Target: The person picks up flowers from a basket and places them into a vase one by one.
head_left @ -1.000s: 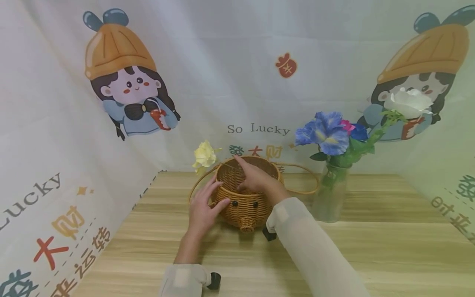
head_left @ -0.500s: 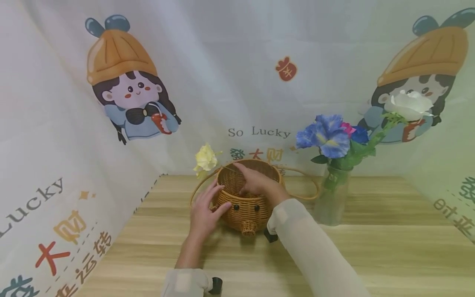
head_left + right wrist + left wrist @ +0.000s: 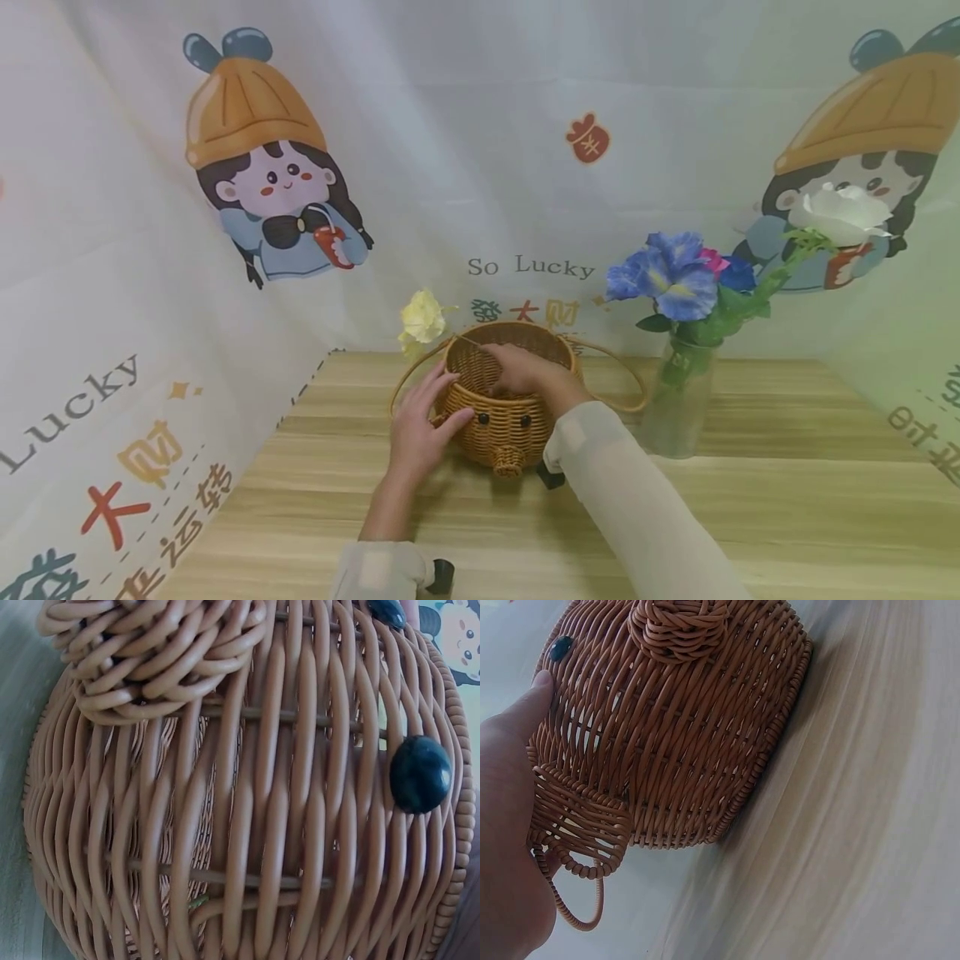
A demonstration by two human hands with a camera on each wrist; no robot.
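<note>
A brown wicker basket point(image 3: 491, 437) with a pig face of black eyes and a woven snout stands upright on the table. My left hand point(image 3: 417, 427) holds its left side, the thumb on the front near one eye and the fingers along the rim. The left wrist view shows that thumb point(image 3: 529, 705) beside the basket's ear point(image 3: 581, 821). My right hand point(image 3: 525, 371) reaches down inside the basket; its lower fingers are hidden. A yellow flower point(image 3: 422, 317) leans over the left rim, its thin stem running to my right fingertips, which appear to pinch it.
To the right stands a clear vase point(image 3: 678, 417) with blue iris-like flowers point(image 3: 675, 279), a pink one, and a white rose point(image 3: 843, 212). A looped basket handle point(image 3: 626, 375) extends toward the vase. A printed white cloth point(image 3: 450, 167) hangs behind the wooden table point(image 3: 787, 467).
My right hand has sunk a little into the basket and its index finger has bent. The left hand keeps its hold, and the whole head view has shifted slightly.
</note>
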